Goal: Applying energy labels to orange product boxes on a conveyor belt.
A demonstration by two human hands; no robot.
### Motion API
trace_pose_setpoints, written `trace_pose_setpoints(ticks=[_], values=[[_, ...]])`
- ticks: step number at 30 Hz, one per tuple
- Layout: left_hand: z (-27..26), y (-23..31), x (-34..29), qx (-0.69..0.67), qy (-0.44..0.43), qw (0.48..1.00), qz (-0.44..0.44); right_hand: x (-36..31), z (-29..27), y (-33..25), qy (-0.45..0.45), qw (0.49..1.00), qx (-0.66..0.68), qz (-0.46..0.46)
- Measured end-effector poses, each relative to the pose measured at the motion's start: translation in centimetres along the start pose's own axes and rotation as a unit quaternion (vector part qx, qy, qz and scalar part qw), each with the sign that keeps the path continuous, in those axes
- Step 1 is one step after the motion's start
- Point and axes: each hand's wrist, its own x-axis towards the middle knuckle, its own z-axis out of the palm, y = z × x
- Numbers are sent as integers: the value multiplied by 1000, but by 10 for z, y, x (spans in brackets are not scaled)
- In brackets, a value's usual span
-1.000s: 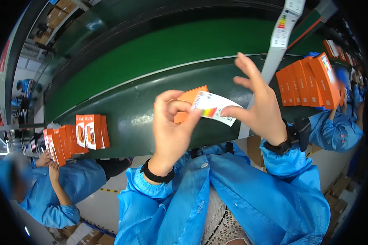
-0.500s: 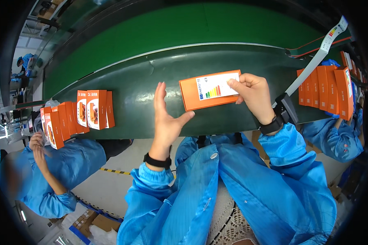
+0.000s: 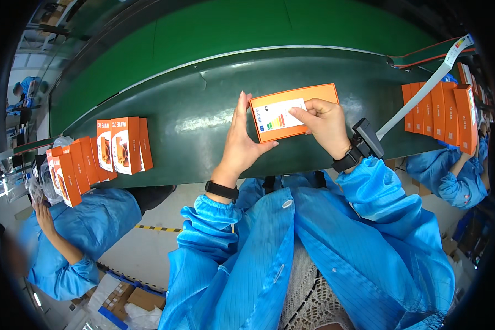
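Dk green bench (image 3: 187,162): efficiency label (image 3: 275,114) on orange box (image 3: 320,94), btwn hands.
R hand (image 3: 329,120) pinches label's right end; L hand (image 3: 239,140) spread at box's left end. Keep label sq, smooth L-to-R.

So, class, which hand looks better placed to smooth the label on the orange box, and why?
Probably the right hand: its thumb lies over the label, near its right end. The left hand, open at the left end of the orange box, seems better placed for steadying.
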Motion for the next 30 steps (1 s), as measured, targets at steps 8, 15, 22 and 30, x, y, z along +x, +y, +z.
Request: trace_pose_setpoints(ticks=[8, 15, 22, 30], values=[[-2, -1, 2, 0, -8, 1000, 2, -1, 3, -3, 15, 1000, 4, -1], [-3, 0, 2, -5, -24, 1000, -9, 0, 1, -5, 10, 1000, -16, -17], [-3, 2, 3, -2, -24, 1000, -13, 5, 0, -5, -3, 999, -38, -26], [-4, 2, 3, -1, -23, 1000, -17, 5, 2, -6, -3, 1000, -23, -9]])
